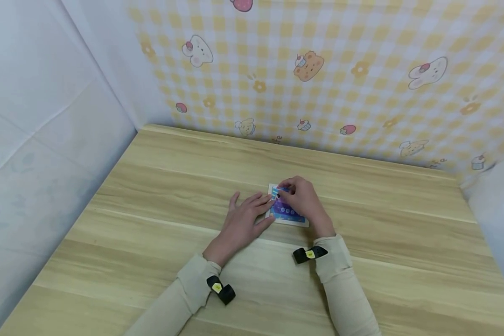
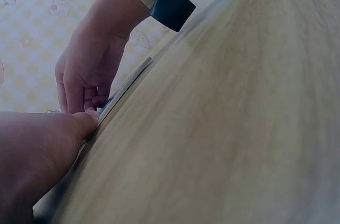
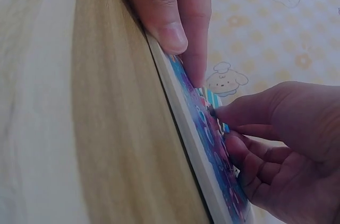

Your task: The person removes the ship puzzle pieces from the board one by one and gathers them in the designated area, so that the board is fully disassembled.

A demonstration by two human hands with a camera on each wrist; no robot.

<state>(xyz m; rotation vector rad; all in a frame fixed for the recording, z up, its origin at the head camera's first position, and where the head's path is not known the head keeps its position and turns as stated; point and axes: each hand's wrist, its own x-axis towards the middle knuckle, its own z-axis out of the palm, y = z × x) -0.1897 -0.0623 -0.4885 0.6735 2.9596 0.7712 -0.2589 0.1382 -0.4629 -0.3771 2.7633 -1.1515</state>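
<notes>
- Shows a light wood-grained table point(image 1: 185, 186), streaked in tan and cream; meets a yellow-and-white checked cloth point(image 1: 353, 102) at the far edge, printed with animals, flowers, strawberries and cupcakes; has pale panels at left point(image 1: 46, 140) and right point(image 1: 495, 200).
- Counts one picture board point(image 1: 287, 212), blue and purple with a pale rim, lying flat on the table between the hands, near the middle of the head view; counts one small piece point(image 3: 211, 111) at its upper left part.
- Counts two hands, two beige sleeves, two black wrist straps point(image 1: 221, 289) point(image 1: 310, 255), each with a yellow label.
- Rests the left hand point(image 1: 243, 221) on the board's left side, fingers extended and grasping nothing, thumb on the near-left corner; pinches the small piece between thumb and fingers of the right hand point(image 1: 304, 198), above the board.
- Hides most of the small piece behind fingertips, leaving its outline hard to make out; covers the board's upper right with the right hand; presents the board nearly edge-on in the left wrist view; cuts off both sleeves at the head view's lower border.
</notes>
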